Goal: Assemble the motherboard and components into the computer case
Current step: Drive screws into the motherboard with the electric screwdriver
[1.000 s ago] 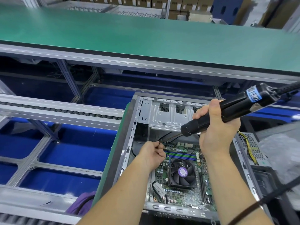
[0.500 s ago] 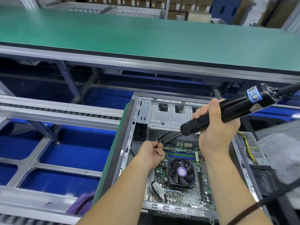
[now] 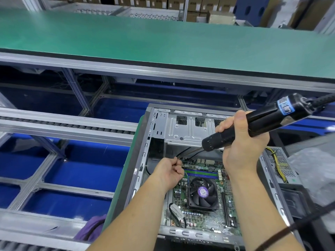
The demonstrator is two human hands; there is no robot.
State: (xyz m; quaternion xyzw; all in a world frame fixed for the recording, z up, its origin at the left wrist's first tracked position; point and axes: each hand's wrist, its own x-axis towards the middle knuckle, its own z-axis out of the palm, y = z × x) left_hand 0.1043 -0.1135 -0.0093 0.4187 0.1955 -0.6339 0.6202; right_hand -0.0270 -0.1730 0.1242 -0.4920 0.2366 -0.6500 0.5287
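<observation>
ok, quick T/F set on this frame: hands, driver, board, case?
1. The right hand grips the black electric screwdriver. True.
2. The left hand lies flat and open on the CPU fan. False: its fingers are curled, pinching near the driver's bit at the top left corner of the motherboard.
3. The motherboard lies inside the computer case. True.
4. The fan's centre sticker is red. False: it is purple.
5. The green conveyor belt carries another case. False: nothing stands on its visible part.
</observation>
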